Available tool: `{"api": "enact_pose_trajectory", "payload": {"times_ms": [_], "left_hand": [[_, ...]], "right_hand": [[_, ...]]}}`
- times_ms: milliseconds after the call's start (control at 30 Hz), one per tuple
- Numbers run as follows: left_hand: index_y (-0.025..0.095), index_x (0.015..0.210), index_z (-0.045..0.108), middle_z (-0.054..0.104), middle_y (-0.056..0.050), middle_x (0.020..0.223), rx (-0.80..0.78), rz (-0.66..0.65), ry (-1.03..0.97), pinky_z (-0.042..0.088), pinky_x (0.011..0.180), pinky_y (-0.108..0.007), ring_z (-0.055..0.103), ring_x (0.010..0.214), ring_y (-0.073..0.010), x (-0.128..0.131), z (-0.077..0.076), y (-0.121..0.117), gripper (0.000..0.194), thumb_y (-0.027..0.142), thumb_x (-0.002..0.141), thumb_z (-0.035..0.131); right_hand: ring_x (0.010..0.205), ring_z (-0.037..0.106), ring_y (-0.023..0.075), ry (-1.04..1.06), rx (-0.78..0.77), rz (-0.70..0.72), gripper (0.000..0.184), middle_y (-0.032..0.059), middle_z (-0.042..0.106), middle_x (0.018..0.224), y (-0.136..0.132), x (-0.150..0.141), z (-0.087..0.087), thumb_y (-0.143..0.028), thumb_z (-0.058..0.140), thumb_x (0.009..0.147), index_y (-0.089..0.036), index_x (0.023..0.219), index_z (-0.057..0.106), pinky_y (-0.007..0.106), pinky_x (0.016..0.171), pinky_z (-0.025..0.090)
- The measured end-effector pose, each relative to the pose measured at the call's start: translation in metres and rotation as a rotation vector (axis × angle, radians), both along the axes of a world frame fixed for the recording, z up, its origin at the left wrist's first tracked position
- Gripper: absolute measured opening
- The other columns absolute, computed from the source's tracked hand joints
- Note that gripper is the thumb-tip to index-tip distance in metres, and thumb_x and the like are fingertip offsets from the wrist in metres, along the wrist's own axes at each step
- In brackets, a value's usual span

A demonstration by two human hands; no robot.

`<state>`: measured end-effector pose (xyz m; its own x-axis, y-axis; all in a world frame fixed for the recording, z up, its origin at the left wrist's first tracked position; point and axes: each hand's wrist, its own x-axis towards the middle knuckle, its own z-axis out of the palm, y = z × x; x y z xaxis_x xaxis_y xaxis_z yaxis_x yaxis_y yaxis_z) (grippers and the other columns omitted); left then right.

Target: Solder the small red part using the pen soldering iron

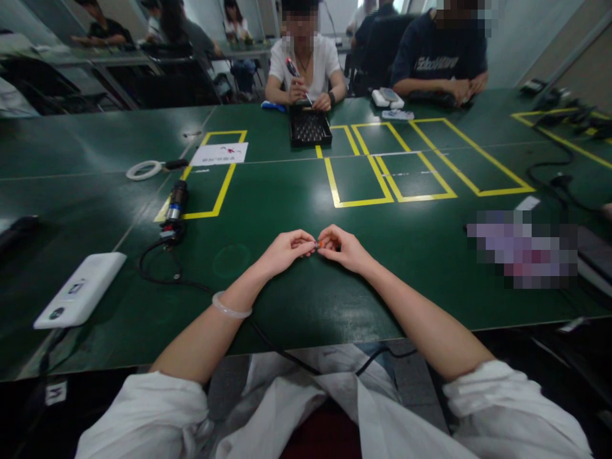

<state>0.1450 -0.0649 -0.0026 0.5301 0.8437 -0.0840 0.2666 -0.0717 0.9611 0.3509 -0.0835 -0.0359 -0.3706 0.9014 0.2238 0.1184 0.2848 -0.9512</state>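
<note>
Both my hands rest on the green table (296,197), meeting at its middle near the front edge. My left hand (285,250) and my right hand (345,247) are each closed in a pinch, fingertips touching. Between them they hold a tiny orange part (319,243), too small to name. A pale bangle (230,308) circles my left wrist.
A white flat device (81,288) lies front left, with a black cable (162,271) running to an electric screwdriver (176,203). A black tray (310,129) sits before a person across the table holding a tool. Yellow tape boxes (382,167) mark the centre. Cables trail at right.
</note>
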Motion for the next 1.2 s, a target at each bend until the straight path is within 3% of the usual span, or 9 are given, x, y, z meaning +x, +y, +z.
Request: {"api": "enact_pose_trajectory", "payload": {"times_ms": [133,233,533,767,1200], "left_hand": [[0.013,0.100,0.064,0.068,-0.007,0.092,0.122,-0.005,0.002,0.049,0.077,-0.029,0.063,0.083,-0.0161,0.0004,0.0010,-0.0022,0.032,0.040,0.083,0.068],[0.014,0.100,0.064,0.067,-0.006,0.093,0.206,-0.012,0.039,0.049,0.075,-0.028,0.062,0.081,-0.0153,0.0013,0.0005,-0.0032,0.027,0.036,0.084,0.067],[0.014,0.099,0.062,0.066,-0.006,0.095,0.250,0.004,0.053,0.050,0.076,-0.028,0.062,0.083,-0.0149,0.0018,-0.0010,-0.0019,0.023,0.030,0.083,0.066],[0.015,0.096,0.060,0.065,-0.005,0.095,0.295,-0.002,0.042,0.052,0.076,-0.029,0.064,0.084,-0.0153,0.0007,-0.0056,-0.0009,0.018,0.026,0.082,0.067],[0.016,0.097,0.060,0.065,-0.006,0.096,0.298,0.010,0.069,0.052,0.076,-0.028,0.064,0.086,-0.0161,0.0005,-0.0062,-0.0016,0.022,0.032,0.084,0.067]], "right_hand": [[0.063,0.061,0.0118,0.179,-0.176,0.040,0.036,0.0004,0.065,0.080,0.0028,-0.0010,-0.0031,-0.046,0.068,0.083,-0.020,0.102,0.052,0.024,0.055,0.048],[0.063,0.062,0.0118,0.197,-0.186,0.033,0.035,0.0008,0.065,0.077,0.0039,-0.0011,-0.0035,-0.048,0.069,0.083,-0.018,0.094,0.055,0.024,0.055,0.049],[0.064,0.056,0.0103,0.031,0.021,-0.038,0.024,0.0001,0.063,0.082,0.0017,0.0000,-0.0001,-0.032,0.070,0.082,-0.018,0.099,0.059,0.024,0.059,0.045],[0.072,0.059,0.0120,-0.107,0.172,-0.057,0.013,0.0018,0.063,0.090,-0.0004,0.0002,0.0037,-0.021,0.064,0.083,-0.019,0.096,0.061,0.025,0.062,0.047],[0.073,0.060,0.0120,-0.165,0.239,-0.083,0.013,0.0024,0.061,0.093,-0.0006,0.0004,0.0023,-0.018,0.061,0.084,-0.019,0.096,0.060,0.024,0.063,0.047]]}}
